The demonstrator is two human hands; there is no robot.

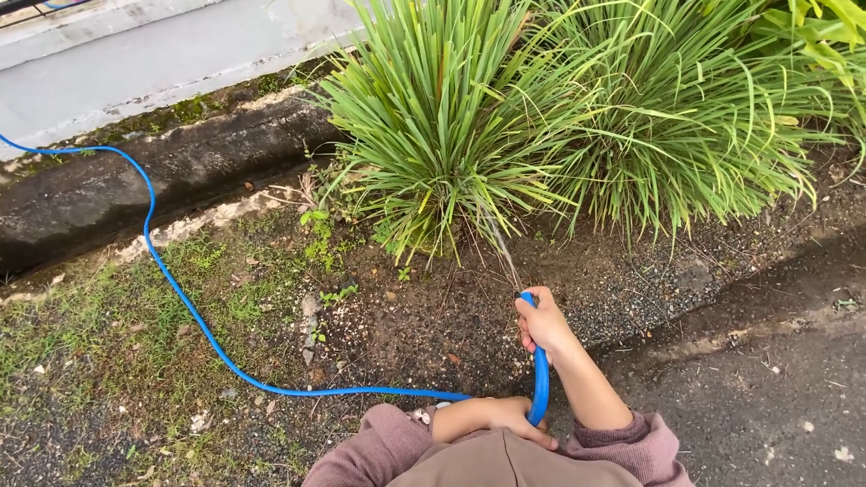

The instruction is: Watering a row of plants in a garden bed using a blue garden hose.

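Observation:
My right hand [541,323] grips the end of a thin blue hose [194,314], thumb over its mouth. A fine spray of water [502,248] shoots from it toward the base of a grassy clump [433,117]. My left hand [510,417] holds the hose lower down, close to my body, where it bends. From there the hose runs left across the ground, curves up and leaves the view at the far left.
A second grassy clump [686,108] grows to the right. Bare wet soil [433,316] lies under the plants, patchy grass [108,325] to the left. A dark concrete curb [171,171] and pale pavement [144,54] run behind. Dark asphalt [767,379] lies at right.

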